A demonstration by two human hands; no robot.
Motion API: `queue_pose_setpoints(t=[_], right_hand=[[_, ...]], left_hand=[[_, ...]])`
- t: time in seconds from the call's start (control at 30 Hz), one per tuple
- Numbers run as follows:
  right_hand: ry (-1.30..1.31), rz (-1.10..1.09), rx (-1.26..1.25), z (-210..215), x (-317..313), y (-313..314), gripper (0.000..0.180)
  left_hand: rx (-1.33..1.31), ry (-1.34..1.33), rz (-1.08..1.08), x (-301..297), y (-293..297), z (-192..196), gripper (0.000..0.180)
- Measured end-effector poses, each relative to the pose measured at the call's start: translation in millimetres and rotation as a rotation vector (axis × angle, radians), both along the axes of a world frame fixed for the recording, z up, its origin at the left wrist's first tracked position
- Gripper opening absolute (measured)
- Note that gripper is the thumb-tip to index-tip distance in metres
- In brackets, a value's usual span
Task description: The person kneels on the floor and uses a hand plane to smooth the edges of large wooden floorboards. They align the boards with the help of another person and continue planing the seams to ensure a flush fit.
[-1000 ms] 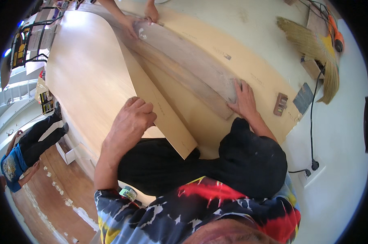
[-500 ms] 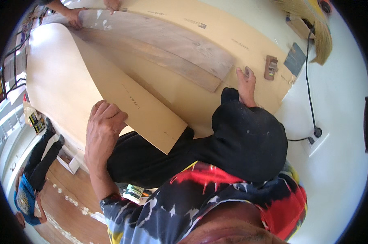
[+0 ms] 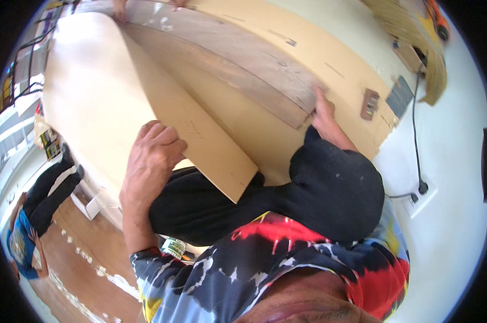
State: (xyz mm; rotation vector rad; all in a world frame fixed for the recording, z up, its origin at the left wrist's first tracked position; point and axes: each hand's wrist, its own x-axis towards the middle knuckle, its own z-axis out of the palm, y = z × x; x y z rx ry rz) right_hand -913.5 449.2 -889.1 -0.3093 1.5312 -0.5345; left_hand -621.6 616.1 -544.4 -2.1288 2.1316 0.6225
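Head view: my left hand, closed on the edge of one thin pale sheet, which curls up at left, its near corner over my black trousers. My right hand, at the near end of one long grey-brown board, grip or touch I cannot tell; another person's hand at the far end. Further right: one small wooden plane on a tan sheet, one dark grey piece beside it

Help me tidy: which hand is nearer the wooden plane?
Right: the right hand, at the plank's end, is left of the plane; the left hand, on the sheet, is much farther left.
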Motion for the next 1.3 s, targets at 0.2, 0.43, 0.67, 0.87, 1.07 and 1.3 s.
queue_pose_setpoints(t=[0.2, 0.43, 0.67, 0.87, 1.07, 1.3], right_hand=[[-0.128, -0.035, 0.053, 27.5, 14.7, 3.6, 0.07], [0.361, 0.475, -0.258, -25.1, 16.6, 3.0, 0.082], [0.639, 0.933, -0.888, 6.6, -8.0, -24.5, 0.08], [0.551, 1.348, -0.976, 12.9, 16.7, -58.0, 0.065], [0.379, 1.558, -0.86, 20.1, 44.9, -95.5, 0.053], [0.334, 1.436, -0.887, 7.1, 34.9, -86.6, 0.057]], left_hand=[[0.031, 0.009, -0.021, 4.7, 1.9, 0.5, 0.013], [0.009, 0.039, -0.075, 2.9, -6.7, -1.8, 0.014], [-0.002, 0.012, -0.033, 1.5, 8.8, -2.6, 0.012], [0.033, 0.0, -0.082, -3.5, -0.9, 3.1, 0.012], [0.023, 0.002, -0.093, -1.5, 1.6, 0.0, 0.012], [0.036, -0.087, -0.166, -8.8, -8.7, -1.6, 0.008]])
